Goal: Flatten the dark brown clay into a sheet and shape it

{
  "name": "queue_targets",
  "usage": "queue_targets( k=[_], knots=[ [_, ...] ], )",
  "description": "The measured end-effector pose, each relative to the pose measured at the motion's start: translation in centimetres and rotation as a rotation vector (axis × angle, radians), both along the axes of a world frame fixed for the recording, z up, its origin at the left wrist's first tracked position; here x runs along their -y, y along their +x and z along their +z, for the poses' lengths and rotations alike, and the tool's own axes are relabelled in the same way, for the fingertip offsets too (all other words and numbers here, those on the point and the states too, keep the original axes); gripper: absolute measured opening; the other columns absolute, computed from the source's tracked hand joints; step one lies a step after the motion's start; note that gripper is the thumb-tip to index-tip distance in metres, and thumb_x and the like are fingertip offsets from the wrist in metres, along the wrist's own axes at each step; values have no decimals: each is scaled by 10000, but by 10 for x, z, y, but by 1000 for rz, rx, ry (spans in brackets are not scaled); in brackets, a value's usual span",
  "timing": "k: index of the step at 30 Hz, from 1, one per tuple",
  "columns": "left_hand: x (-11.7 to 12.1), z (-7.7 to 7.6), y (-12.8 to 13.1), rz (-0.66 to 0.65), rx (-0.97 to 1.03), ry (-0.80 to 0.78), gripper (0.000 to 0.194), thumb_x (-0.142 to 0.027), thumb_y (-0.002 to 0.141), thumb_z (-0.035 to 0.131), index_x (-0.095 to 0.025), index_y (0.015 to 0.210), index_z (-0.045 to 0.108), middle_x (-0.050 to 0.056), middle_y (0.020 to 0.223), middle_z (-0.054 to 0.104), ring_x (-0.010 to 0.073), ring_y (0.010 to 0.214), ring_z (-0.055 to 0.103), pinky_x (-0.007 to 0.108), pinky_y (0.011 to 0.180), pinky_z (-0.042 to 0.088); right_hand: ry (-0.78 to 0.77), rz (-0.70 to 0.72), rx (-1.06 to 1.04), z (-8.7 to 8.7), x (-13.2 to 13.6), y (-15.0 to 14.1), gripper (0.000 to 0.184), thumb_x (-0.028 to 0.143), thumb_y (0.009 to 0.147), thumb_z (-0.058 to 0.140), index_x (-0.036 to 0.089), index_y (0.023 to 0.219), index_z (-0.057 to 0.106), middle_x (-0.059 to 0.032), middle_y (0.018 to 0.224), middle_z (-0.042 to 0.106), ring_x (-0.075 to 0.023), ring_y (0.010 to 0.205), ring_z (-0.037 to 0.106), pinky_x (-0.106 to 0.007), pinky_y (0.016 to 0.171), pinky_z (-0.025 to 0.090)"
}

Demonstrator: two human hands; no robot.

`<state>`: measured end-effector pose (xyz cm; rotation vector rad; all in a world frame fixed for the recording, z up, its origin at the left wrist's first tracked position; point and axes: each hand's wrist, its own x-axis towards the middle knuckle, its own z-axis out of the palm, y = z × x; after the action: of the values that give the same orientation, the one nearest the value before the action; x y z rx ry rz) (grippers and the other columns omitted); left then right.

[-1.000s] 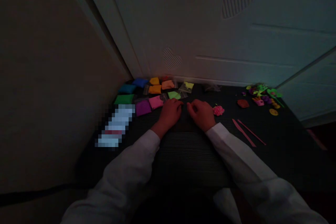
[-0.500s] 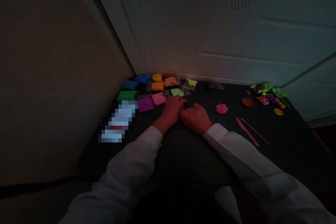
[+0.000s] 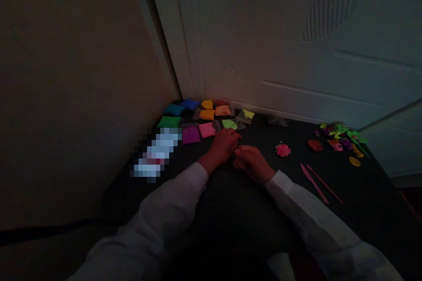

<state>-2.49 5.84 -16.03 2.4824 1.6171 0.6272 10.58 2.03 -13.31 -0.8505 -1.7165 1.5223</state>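
- Two hands, the left hand and the right hand, are close together above the dark table, fingers curled inward; I cannot tell whether they touch each other.
- Both grips are too dim to read: I cannot tell whether the fingertips of either hand are apart, together or clamped on something small.
- Nearest the left hand, just beyond its knuckles, is the light green packet; the pink packet is just beside it, leftward.
- Farther left of the grip are the purple packet, the green packet and a bright, blurred-out rectangle.
- Beyond the grip, in the back row, are the teal packet, blue packet, orange packet, peach packet and yellow packet.
- Nearest the right hand, to its right, is the pink flower-like piece, apart from the fingers.
- Farther right of the grip are the reddish-brown lump, a colorful cluster and the yellow disc.
- Right of the right wrist, the pink knife-shaped tool lies beside the thin pink stick.
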Motion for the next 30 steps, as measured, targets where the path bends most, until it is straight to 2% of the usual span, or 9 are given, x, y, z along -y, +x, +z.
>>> queue_targets(
  k=[4,8,14,23,26,30],
  knots=[
    [2,1,0,-53,-19,-10,247,-327,830,444,-213,996,587,40,972,559,180,934,464,313,785,372,-109,103,-41,-11,4,-5,391,430,799,428,207,508,291,84,440,246,-58,391,255,-237,428,263],
    [5,0,2,-144,-58,-17,337,-456,808,450,-274,1073,550,21,1049,534,190,991,434,328,827,342,-126,143,2,-13,5,-2,393,415,777,500,181,493,364,69,463,308,-58,441,266,-239,454,213],
    [5,-4,3,-220,-198,4,413,-386,835,422,-303,1239,396,25,1211,445,216,1084,365,358,864,292,-179,176,48,-11,7,0,386,419,777,514,172,509,388,69,477,317,-58,460,261,-241,460,187],
    [5,-6,4,-208,-230,10,409,-342,842,401,-311,1249,375,15,1221,433,218,1092,359,370,868,288,-276,184,-28,-14,10,-2,367,388,769,540,171,511,394,72,464,329,-54,442,255,-236,448,181],
    [7,-2,3,-215,-213,-3,421,-349,827,424,-302,1244,386,21,1212,439,222,1082,365,372,864,296,-309,179,-110,-8,11,-1,362,385,751,545,186,512,360,82,443,299,-53,410,248,-236,441,200],
    [13,6,3,-216,-167,-19,443,-390,818,425,-280,1246,388,39,1216,433,226,1089,362,377,881,293,-321,125,-254,8,7,11,393,456,779,399,208,511,254,97,431,203,-50,352,202,-262,465,281]
  ],
)
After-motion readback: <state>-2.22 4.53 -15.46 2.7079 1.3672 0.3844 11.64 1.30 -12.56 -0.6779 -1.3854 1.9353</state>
